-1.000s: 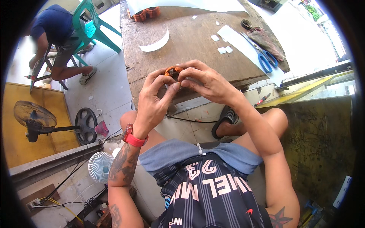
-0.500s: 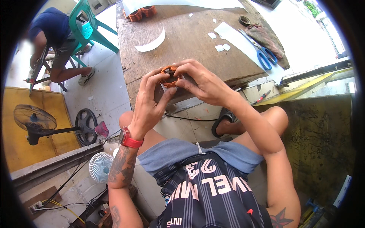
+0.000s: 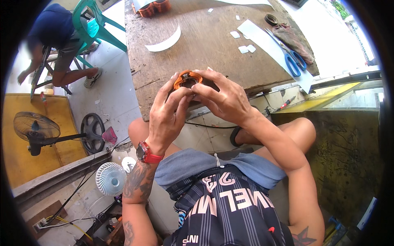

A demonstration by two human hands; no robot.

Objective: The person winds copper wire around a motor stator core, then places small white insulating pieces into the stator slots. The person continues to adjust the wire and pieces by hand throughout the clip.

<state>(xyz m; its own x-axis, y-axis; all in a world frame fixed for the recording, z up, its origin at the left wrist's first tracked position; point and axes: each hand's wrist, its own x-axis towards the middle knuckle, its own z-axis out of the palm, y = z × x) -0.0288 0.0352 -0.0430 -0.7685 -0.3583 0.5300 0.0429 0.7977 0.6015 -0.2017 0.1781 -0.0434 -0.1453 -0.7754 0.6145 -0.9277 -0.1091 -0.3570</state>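
Note:
Both my hands hold a ring-shaped coil of orange-brown wire (image 3: 179, 82) just over the near edge of the wooden table (image 3: 156, 69). My left hand (image 3: 167, 107), with a red watch (image 3: 148, 153) on its wrist, has its fingers closed on the coil's left and near side. From the right, my right hand (image 3: 227, 98) grips the far and right rim, thumb and fingers bent around it. Dark gaps show inside the ring; its underside is hidden by the fingers.
Across the table lie a curved white strip (image 3: 167, 43), a long white sheet (image 3: 262, 45), blue-handled scissors (image 3: 293, 61), a tape roll (image 3: 271, 19) and more orange coils (image 3: 158, 7). Fans (image 3: 111, 178) stand at the left. Beyond, a person (image 3: 57, 28) bends beside a green chair (image 3: 88, 30).
The coil has tilted and turned in my hands, moving slightly right. My left hand has shifted right, and the right fingers have changed their grip. The other person's hand has moved lower.

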